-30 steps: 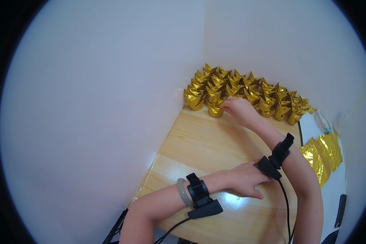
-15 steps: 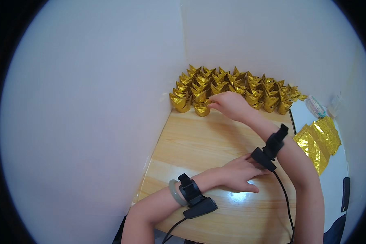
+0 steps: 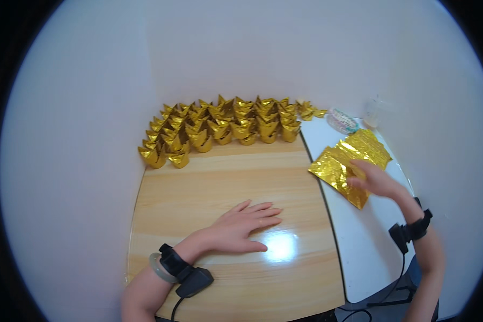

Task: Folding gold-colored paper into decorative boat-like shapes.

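My left hand (image 3: 242, 227) lies flat on the wooden tabletop (image 3: 209, 185), fingers spread, holding nothing. Over on the right, my right hand (image 3: 373, 178) is at the gold foil sheets (image 3: 335, 170), its thumb and fingers apart. Whether the fingertips touch the foil is hard to tell. Several folded gold paper ingots (image 3: 200, 137) stand packed in rows along the back of the table. The nearest ingot (image 3: 178, 159) sits at the front left of the rows.
A white side table (image 3: 362, 263) adjoins the wooden top on the right and bears the foil. Behind the sheets are a patterned oval packet (image 3: 342, 121) and a clear cup (image 3: 371, 114). Small gold pieces (image 3: 307, 110) lie beside the ingots. White walls enclose the back and sides.
My right hand has left the front-left ingot and moved right to the foil sheets. The left hand stays flat on the table. The view has swung right.
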Action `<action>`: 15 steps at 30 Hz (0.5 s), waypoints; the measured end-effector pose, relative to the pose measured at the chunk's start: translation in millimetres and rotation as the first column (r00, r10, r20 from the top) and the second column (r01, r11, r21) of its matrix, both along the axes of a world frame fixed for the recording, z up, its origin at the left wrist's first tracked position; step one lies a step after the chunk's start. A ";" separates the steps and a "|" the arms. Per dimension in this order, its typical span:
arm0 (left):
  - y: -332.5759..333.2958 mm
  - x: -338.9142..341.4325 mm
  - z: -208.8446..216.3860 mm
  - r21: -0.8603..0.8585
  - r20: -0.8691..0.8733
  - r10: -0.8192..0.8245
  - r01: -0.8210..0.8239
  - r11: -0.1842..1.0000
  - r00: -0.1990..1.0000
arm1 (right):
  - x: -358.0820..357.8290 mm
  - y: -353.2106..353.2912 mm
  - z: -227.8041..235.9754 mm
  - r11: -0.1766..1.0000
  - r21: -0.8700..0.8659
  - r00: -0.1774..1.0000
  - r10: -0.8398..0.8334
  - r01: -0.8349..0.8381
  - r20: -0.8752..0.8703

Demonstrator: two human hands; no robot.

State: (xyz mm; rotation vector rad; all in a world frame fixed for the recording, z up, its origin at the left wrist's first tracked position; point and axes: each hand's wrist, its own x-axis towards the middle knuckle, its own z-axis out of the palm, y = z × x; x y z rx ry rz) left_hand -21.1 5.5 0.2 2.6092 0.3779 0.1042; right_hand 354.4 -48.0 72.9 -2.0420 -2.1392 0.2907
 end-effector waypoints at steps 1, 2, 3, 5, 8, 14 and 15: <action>0.0 0.1 0.1 -0.002 -0.016 0.020 -0.020 1.000 1.000 | -8.6 -7.0 0.8 0.986 -0.166 0.999 0.040 -0.036 0.019; 0.2 1.0 0.5 -0.005 -0.032 0.041 -0.041 0.999 0.999 | -18.1 -14.0 1.6 0.938 -0.343 0.992 0.078 -0.039 0.099; -1.0 -1.6 1.0 -0.005 -0.042 0.047 -0.047 0.999 0.998 | -10.1 -21.7 -31.2 0.978 -0.150 0.959 0.178 -0.147 0.220; -2.8 3.5 6.9 -0.020 -0.028 0.048 -0.049 0.999 0.998 | -1.6 -43.6 -49.6 0.972 0.044 0.911 0.201 -0.231 0.359; -0.8 5.1 7.2 -0.033 -0.039 0.065 -0.067 0.997 0.997 | -15.3 -46.3 -33.5 0.986 -0.141 0.968 0.115 -0.085 0.221; -4.8 0.3 11.1 -0.039 -0.037 0.096 -0.097 0.994 0.995 | -8.0 -46.5 -10.4 0.945 -0.202 0.967 0.252 -0.257 -0.048; -3.4 0.8 9.3 -0.042 -0.034 0.091 -0.093 0.995 0.995 | -8.1 -46.4 -3.2 0.945 -0.250 0.977 0.205 -0.213 -0.059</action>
